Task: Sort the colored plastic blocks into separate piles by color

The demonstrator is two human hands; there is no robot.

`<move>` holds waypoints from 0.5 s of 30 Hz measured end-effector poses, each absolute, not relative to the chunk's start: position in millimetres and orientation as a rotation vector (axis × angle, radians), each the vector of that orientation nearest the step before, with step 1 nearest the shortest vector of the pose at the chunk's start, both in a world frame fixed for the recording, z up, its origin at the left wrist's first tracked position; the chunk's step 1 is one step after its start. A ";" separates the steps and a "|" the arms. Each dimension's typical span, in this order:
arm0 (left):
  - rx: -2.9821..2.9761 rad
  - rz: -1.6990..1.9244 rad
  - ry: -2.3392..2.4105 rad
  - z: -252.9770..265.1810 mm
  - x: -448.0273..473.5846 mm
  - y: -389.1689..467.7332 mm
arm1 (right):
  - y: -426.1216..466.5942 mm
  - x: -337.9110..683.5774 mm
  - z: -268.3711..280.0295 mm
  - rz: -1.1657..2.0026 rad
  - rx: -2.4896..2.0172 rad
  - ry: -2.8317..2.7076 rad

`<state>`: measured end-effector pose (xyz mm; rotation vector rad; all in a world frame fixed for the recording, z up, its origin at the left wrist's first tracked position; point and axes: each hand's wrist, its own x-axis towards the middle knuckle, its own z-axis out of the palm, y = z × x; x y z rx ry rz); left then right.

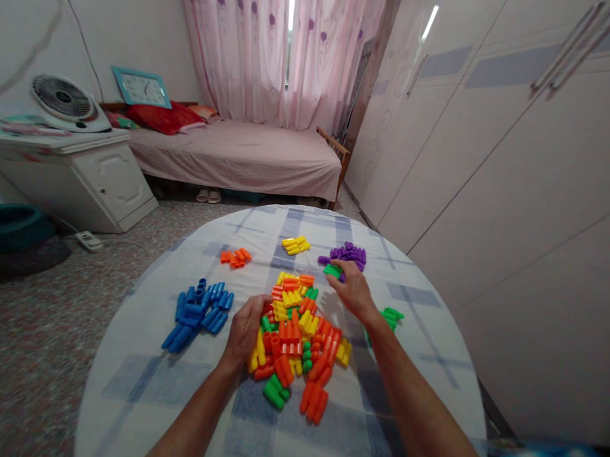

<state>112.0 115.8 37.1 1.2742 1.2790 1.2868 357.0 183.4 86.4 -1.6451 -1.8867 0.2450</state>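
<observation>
A mixed heap of red, orange, yellow and green plastic toy blocks (291,335), shaped like joined tubes, lies in the middle of the round table. My left hand (246,328) rests against the heap's left side, fingers loosely stretched along it and fingertips partly hidden by the blocks. Beyond the heap on the right, my right hand (353,290) pinches a green block (333,271) between thumb and fingers. That block is just in front of a pile of purple blocks (351,253). A small group of green blocks (392,317) lies right of my right wrist, partly covered by it.
Blue blocks (196,315) are piled on the table's left. Small groups of orange blocks (236,257) and yellow blocks (296,245) lie farther back. A checked cloth (134,382) covers the table. Behind stand a bed (237,153) and, at right, a wardrobe (511,196).
</observation>
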 end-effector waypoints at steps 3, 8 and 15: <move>1.271 1.302 1.287 38.5 112.6 115.1 | 154.6 401.9 81.3 0.167 -1.881 -1.864; 1.256 1.258 1.285 36.3 110.7 116.7 | 122.9 439.1 70.6 0.233 -2.155 -2.006; 1.247 1.239 1.258 31.8 108.6 118.3 | 125.0 404.4 78.0 0.135 -1.789 -2.028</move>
